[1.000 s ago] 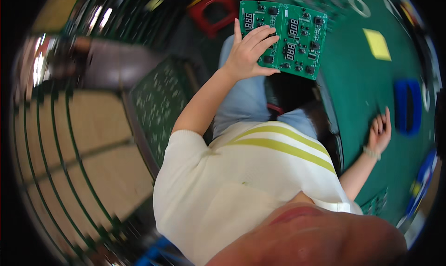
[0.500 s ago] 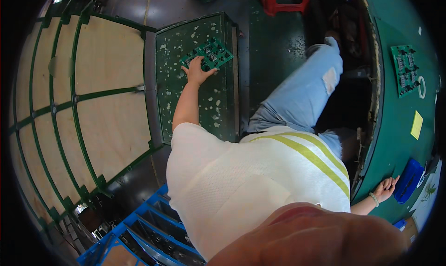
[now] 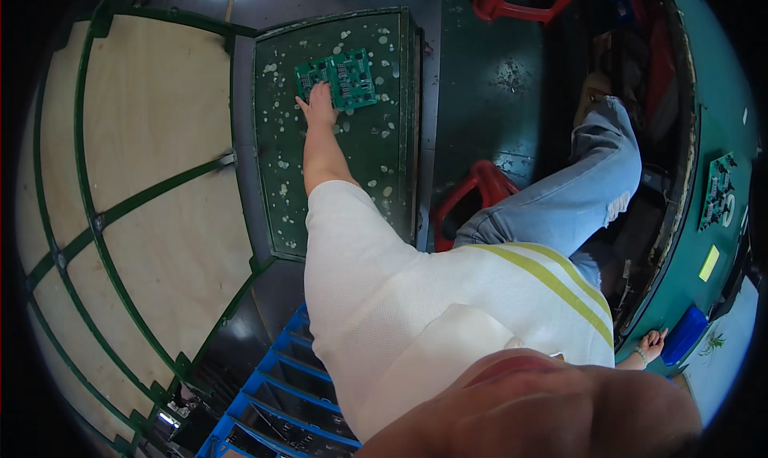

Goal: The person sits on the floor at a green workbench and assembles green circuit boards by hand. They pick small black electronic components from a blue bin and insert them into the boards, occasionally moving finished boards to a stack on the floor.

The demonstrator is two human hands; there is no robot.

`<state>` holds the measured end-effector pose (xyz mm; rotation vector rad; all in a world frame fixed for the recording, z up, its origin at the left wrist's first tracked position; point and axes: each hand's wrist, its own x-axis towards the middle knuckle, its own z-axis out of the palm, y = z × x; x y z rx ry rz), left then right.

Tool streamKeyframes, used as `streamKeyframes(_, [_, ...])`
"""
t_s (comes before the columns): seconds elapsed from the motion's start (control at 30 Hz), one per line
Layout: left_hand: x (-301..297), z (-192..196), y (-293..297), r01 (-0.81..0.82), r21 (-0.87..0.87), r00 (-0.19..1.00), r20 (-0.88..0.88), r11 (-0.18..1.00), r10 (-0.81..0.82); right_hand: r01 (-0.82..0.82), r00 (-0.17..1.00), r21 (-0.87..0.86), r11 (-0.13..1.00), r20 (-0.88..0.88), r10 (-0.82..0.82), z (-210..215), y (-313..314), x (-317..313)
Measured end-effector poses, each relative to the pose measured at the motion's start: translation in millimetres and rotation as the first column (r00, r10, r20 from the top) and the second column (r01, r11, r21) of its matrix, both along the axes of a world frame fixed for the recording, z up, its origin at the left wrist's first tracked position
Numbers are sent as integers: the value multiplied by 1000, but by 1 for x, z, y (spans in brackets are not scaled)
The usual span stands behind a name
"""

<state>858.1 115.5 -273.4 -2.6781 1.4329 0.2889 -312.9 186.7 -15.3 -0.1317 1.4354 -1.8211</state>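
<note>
Here our left hand lies flat, fingers loose, on the board: light, stiff, fragile, best gripped by edges; right hand rests open.

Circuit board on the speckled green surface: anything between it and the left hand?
Nothing. In the head view the left hand touches the lower left edge of the green circuit board, which lies flat on the speckled green surface; no gap shows.
</note>
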Motion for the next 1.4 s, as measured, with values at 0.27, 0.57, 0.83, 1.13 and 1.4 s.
streamKeyframes(0.27, [-75,1,-69,-635,-178,771,-207,751,603,49,998,98,994,-42,-45,-7,-14,17])
streamKeyframes(0.57, [22,-74,-61,-426,-299,905,-117,854,410,117,988,286,951,-126,-83,-2,-34,55])
streamKeyframes(0.83, [-8,-42,-108,-938,-196,321,-179,286,930,207,963,355,912,-240,-125,13,-36,83])
streamKeyframes(1.13, [108,-132,-53,-744,-134,667,-215,655,714,122,965,413,902,-261,-12,35,-50,46])
streamKeyframes(1.4, [72,-87,-78,-617,-159,781,-2,771,625,132,967,421,897,-254,-23,26,-35,32])
